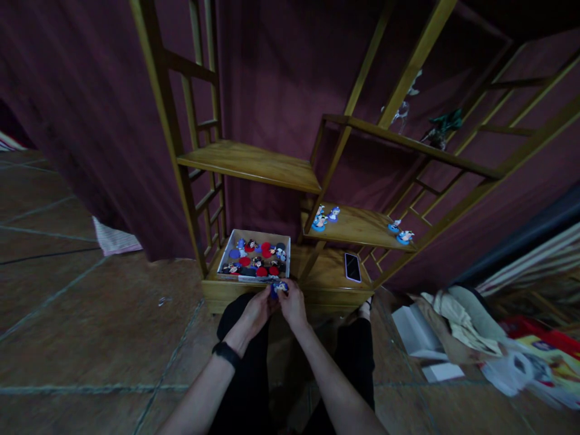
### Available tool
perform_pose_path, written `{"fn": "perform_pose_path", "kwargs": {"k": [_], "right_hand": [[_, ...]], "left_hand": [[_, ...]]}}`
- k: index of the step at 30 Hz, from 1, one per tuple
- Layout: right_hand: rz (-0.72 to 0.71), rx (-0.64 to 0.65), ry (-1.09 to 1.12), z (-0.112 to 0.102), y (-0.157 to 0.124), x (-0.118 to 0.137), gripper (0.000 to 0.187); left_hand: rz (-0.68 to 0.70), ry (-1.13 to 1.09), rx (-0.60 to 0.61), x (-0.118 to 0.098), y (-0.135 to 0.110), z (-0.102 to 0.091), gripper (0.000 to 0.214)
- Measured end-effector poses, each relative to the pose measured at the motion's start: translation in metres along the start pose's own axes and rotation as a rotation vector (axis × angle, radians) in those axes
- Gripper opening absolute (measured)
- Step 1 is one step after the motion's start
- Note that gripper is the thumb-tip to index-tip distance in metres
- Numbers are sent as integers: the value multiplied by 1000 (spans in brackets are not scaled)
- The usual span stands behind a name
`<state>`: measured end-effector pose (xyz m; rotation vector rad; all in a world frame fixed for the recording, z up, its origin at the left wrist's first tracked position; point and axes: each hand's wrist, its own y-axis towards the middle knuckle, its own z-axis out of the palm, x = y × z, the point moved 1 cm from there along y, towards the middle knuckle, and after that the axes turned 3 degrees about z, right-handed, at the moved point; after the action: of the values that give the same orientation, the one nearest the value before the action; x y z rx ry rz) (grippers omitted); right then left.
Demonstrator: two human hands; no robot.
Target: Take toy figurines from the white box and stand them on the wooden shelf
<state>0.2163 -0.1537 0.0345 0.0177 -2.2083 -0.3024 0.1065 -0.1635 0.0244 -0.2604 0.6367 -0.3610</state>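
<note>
"Where's our blue-and-white figurine [280, 287]?"
"Between our left hand [257, 310] and right hand [293, 306], both curled snugly around it, just beside the box [272, 238]."
"Further right?"
"We see small figures [319, 224] standing on the shelf [362, 226]."

A figurine [280, 287] sits between left grip [256, 312] and right grip [293, 304]; beyond them, a box [260, 234] (figurines [241, 246] inside) on the bottom shelf [324, 270]; rightward, a phone [352, 267].

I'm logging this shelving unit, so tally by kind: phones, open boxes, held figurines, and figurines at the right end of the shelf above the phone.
Phone: 1
Open box: 1
Held figurine: 1
Figurines at the shelf's right end: 2
Total: 5
</note>
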Motion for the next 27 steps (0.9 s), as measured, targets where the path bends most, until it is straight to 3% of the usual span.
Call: {"fn": "perform_pose_path", "kwargs": {"k": [12, 17, 22, 27], "right_hand": [[-249, 214, -26, -21, 0, 4, 35], [-216, 161, 10, -20, 0, 2, 35], [-134, 82, 144, -17, 8, -7, 36], [-52, 122, 278, -17, 16, -15, 32]], "left_hand": [[-130, -56, 99, -10, 0, -6, 23], [-131, -47, 95, -8, 2, -4, 21], [-47, -31, 103, -6, 2, -1, 15], [35, 34, 134, -6, -2, -2, 14]]}}
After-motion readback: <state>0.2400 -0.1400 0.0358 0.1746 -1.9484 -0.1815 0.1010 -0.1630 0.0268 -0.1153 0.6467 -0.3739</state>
